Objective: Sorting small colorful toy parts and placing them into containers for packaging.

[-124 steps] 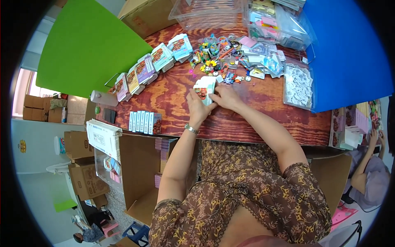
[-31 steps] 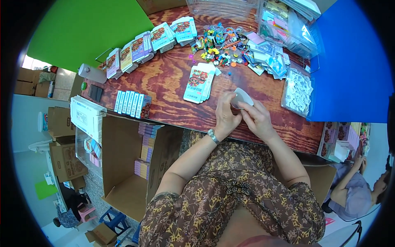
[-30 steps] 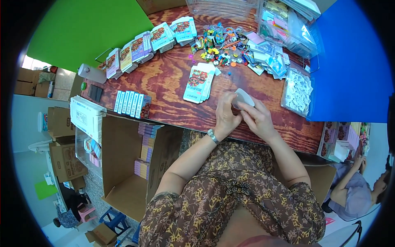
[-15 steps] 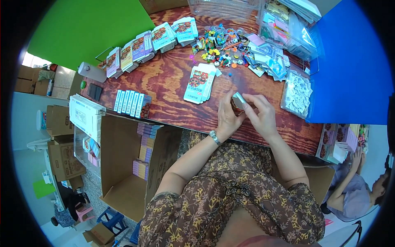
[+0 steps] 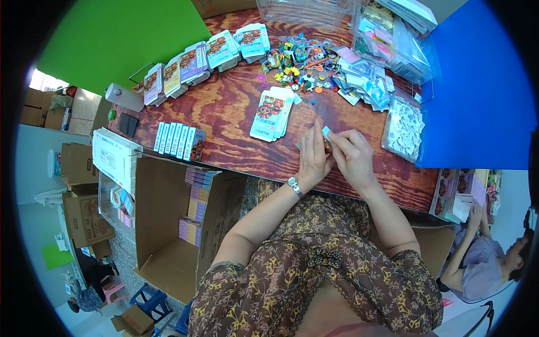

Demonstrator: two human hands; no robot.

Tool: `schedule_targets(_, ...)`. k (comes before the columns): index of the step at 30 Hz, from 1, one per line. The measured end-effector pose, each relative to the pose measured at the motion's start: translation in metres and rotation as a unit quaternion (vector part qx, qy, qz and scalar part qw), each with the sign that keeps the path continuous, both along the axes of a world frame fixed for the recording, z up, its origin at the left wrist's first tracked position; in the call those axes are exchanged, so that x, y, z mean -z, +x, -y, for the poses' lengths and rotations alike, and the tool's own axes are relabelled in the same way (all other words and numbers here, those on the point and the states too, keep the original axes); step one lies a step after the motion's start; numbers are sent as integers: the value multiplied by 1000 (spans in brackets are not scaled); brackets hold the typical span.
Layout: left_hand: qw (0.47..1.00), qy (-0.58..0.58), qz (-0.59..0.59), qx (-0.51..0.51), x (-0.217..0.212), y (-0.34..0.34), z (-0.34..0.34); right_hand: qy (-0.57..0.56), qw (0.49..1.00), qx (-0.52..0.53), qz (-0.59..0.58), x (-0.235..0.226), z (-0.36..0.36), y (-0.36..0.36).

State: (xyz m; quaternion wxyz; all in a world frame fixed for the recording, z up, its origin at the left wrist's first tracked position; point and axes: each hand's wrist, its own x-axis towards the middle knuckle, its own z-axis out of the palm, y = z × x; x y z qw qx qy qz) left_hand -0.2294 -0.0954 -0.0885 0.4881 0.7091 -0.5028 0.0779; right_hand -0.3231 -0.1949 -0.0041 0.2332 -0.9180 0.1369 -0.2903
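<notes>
Above the table's near edge, a small printed carton (image 5: 326, 132) stands between my two hands, most of it hidden by the fingers; its light blue end flap shows on top. My left hand (image 5: 313, 154) is wrapped along the carton's left side. From the right, my right hand (image 5: 353, 157) presses its thumb and bent fingers against the flap end. Just beyond my hands lies a stack of flat printed cartons (image 5: 271, 112), white and pale blue with cartoon figures.
Colourful small toys (image 5: 306, 59) lie heaped at the back, beside loose cards (image 5: 365, 78). A clear tub (image 5: 405, 126) of white pieces stands right. More flat carton stacks (image 5: 222, 48) curve along the back left. Several filled cartons (image 5: 178, 141) stand left, above an open cardboard box (image 5: 163, 224).
The carton's open top has been folded over, leaving a light blue flap edge showing. My right fingers have curled in closer, and my left fingers have straightened along its side.
</notes>
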Motion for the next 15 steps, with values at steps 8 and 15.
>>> schedule_targets(8, 999, 31, 24, -17, -2, 0, 0, 152, 988, -26, 11, 9, -1, -18)
schedule_targets(15, 998, 52, 22, -33, -6, -6, 1, 156, 988, 11, 5, 20, -9, -23)
